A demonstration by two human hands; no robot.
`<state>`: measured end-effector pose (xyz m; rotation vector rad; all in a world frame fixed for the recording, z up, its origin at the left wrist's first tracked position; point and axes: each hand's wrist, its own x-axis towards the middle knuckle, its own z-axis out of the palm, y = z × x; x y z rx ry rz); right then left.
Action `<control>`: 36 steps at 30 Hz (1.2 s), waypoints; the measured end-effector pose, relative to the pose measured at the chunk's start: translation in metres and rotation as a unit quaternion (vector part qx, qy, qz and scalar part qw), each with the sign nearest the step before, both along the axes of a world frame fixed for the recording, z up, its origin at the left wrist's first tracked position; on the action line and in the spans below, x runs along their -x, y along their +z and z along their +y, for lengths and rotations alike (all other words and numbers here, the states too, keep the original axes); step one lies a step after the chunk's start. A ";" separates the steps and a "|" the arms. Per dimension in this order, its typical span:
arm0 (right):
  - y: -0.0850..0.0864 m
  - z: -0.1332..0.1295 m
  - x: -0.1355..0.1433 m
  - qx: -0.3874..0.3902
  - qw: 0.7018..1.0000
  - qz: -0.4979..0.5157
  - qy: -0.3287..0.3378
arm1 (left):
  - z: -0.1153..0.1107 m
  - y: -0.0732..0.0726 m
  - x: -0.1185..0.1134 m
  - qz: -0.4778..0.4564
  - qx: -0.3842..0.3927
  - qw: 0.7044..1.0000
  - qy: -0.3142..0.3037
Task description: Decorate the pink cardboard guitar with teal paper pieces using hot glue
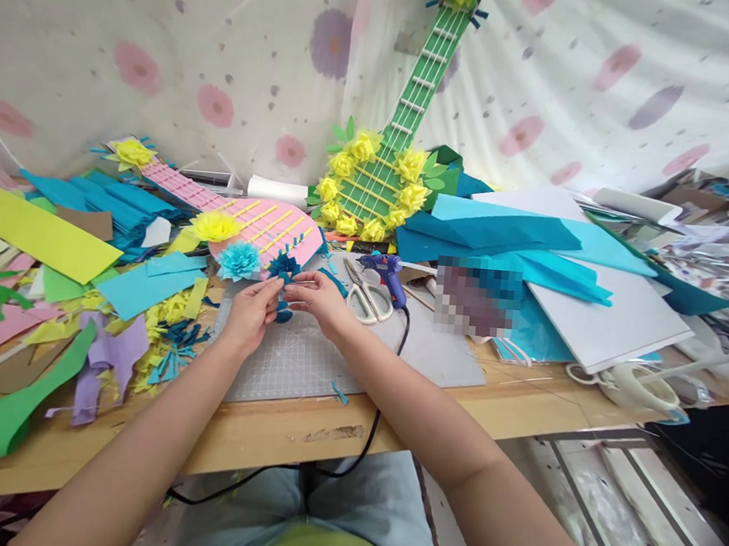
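Between my two hands is a dark blue paper flower (285,267) with fringed petals. My left hand (254,308) pinches it from the left, fingers closed. From the other side my right hand (317,299) grips its lower part with bent fingers. Just beyond lies a pink paper guitar (267,227) with yellow strips for strings. A light blue paper flower (239,261) and a yellow paper flower (215,226) sit at its near edge. Scissors (368,297) and a blue glue gun (389,277) rest to the right of my right hand.
A green paper guitar (371,185) ringed with yellow flowers leans at the back. Paper scraps (170,333) crowd the left side. Blue paper sheets (494,224) and a white board (614,314) lie right. A black cord (378,425) hangs over the table edge beside the cutting mat (433,362).
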<state>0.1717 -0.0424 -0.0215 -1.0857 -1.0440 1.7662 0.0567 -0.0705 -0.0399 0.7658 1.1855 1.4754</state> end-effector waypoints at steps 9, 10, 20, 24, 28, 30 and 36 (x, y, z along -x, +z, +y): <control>-0.012 0.005 0.011 0.009 0.998 0.057 -0.004 | 0.001 -0.001 0.000 0.009 -0.005 1.000 0.024; -0.013 0.006 0.011 0.008 0.998 0.057 -0.007 | 0.001 -0.002 0.000 0.018 -0.003 0.999 0.029; -0.024 0.022 -0.012 -0.033 0.996 -0.055 -0.066 | 0.009 -0.010 0.026 0.424 -0.141 0.877 0.179; -0.034 0.029 -0.011 -0.060 0.988 -0.133 -0.057 | 0.016 -0.009 0.029 0.619 -0.194 0.748 0.137; -0.036 0.029 -0.010 -0.061 0.985 -0.153 -0.050 | 0.026 -0.011 0.026 0.690 -0.198 0.692 0.070; -0.032 0.028 -0.010 -0.048 0.988 -0.141 -0.047 | 0.031 -0.013 0.024 0.699 -0.199 0.685 0.055; -0.019 0.027 -0.008 -0.031 0.991 -0.130 -0.023 | 0.034 -0.015 0.022 0.669 -0.204 0.712 0.064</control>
